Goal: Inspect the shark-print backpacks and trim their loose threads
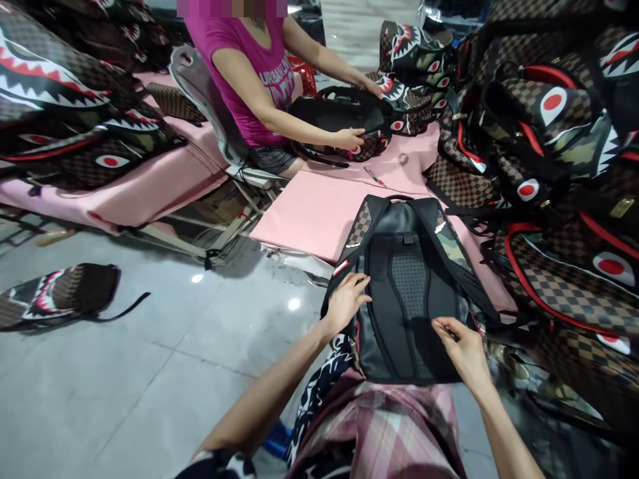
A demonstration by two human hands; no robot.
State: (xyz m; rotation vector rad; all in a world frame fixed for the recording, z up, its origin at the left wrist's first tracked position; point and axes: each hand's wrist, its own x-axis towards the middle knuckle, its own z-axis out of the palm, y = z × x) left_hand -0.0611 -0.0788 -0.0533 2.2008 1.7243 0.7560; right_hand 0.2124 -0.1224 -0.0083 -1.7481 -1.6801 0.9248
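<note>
at the near edge of the pink table (309,213), the backpack (409,293) lies panel-up, long axis pointing away, handle end farthest. left hand (347,299) rests flat on it, fingers spread; right hand (462,346) pinches its side edge.

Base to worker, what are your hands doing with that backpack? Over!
Left hand flat on black backpack, open. Right hand pinching its lower edge. Backpack straps-up, half on pink table. Shark-mouth bags piled close at right.

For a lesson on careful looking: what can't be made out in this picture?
Head view: front of the backpack, facing down.
Head view: whether the right hand pinches anything, hidden by its fingers.
Head view: red item on the pink table, too small.
Head view: bag pile, cut by the right edge.
</note>
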